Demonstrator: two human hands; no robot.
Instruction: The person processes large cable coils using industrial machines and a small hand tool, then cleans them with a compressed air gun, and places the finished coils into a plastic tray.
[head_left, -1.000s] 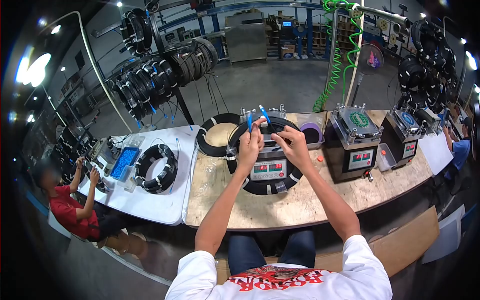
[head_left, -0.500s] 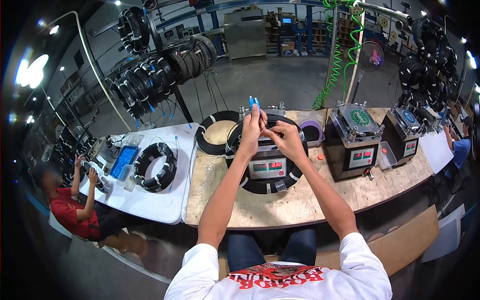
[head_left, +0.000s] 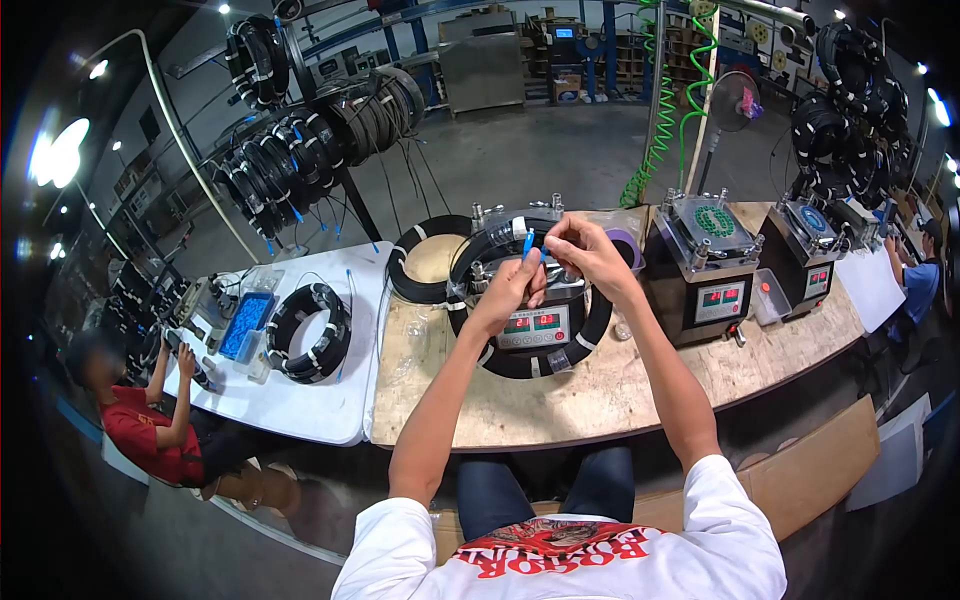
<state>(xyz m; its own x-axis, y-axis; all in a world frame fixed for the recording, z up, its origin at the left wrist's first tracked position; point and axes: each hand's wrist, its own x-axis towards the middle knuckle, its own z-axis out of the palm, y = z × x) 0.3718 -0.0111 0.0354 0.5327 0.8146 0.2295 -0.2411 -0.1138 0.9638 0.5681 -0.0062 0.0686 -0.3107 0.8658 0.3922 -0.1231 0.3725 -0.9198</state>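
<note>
Blue fiber-optic connectors (head_left: 528, 243) stick up out of my left hand (head_left: 512, 290), whose fingers are closed around them. My right hand (head_left: 588, 250) pinches at the connector tips, close beside the left; anything small between its fingertips is hidden. Behind and below both hands lies a coil of black cable (head_left: 594, 325), wrapped in places with clear and white tape. It surrounds a polishing machine with a red-lit display panel (head_left: 533, 326). A small round whitish piece (head_left: 622, 330) lies on the wood right of the coil.
Two more machines (head_left: 715, 298) (head_left: 815, 280) stand to the right on the wooden table (head_left: 440, 400). Another black coil (head_left: 405, 275) lies back left. A white table (head_left: 300, 410) holds a cable coil (head_left: 325, 360) and a blue parts tray (head_left: 246, 325). Seated co-workers are at both sides.
My right hand has risen from below the connectors to their tips, and my left hand has lowered slightly. The machine's display numbers differ. The red cap right of the coil no longer shows red.
</note>
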